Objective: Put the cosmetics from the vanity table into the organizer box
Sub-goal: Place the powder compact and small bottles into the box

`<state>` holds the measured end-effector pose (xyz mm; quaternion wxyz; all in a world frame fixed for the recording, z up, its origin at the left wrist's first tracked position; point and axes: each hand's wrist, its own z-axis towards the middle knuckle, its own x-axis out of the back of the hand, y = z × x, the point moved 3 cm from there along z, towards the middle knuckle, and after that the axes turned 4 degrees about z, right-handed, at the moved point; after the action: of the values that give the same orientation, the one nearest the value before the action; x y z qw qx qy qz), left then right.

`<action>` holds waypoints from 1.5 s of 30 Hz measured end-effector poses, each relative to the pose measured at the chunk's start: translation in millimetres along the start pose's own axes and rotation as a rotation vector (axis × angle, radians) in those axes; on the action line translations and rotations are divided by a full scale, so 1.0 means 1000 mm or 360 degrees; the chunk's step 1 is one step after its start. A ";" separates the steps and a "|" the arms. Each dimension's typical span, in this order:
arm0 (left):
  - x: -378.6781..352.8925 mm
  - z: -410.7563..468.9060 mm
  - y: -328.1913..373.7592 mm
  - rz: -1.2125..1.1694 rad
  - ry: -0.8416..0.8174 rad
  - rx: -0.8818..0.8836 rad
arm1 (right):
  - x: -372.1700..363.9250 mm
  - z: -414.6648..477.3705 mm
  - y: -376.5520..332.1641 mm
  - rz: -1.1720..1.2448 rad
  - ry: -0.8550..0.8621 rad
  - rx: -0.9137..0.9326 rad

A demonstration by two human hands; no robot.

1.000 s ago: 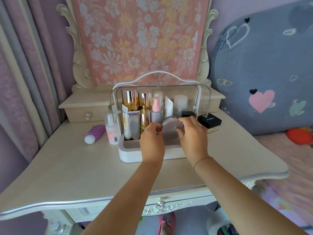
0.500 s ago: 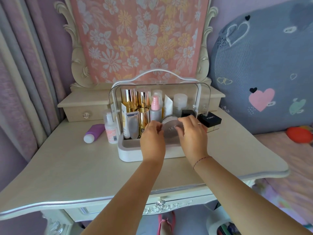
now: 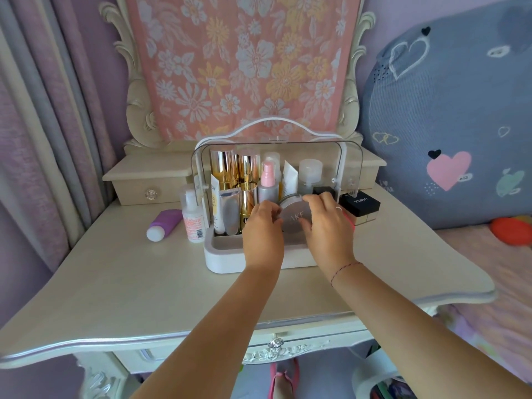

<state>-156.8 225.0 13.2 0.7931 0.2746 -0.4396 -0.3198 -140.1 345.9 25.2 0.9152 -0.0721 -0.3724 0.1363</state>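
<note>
A white organizer box (image 3: 221, 262) with a raised clear lid stands at the back middle of the vanity table (image 3: 138, 286). It holds gold bottles (image 3: 227, 171), a pink spray bottle (image 3: 268, 182), tubes and a frosted jar (image 3: 309, 174). My left hand (image 3: 263, 228) and my right hand (image 3: 326, 226) both grip a round grey compact (image 3: 293, 217), held on edge in the box's front section. Left of the box, a purple bottle (image 3: 164, 224) lies on the table and a small clear bottle (image 3: 192, 217) stands upright. A black box (image 3: 359, 204) sits to the right.
A mirror frame draped with a pink floral cloth (image 3: 241, 67) rises behind the box, above small drawers (image 3: 149, 188). Curtains (image 3: 43, 125) hang at the left. A bed with a large grey heart cushion (image 3: 449, 116) borders the table's right edge.
Both hands stay on the compact and have barely shifted; the compact sits slightly more upright in the box.
</note>
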 end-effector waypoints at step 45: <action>-0.007 0.009 -0.006 0.0076 -0.0254 0.0305 | -0.008 0.014 0.001 -0.0041 -0.0295 0.0179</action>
<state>-169.0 224.5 9.6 0.7331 0.3122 -0.5363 -0.2782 -155.9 345.0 29.9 0.8810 -0.0027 -0.4482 0.1514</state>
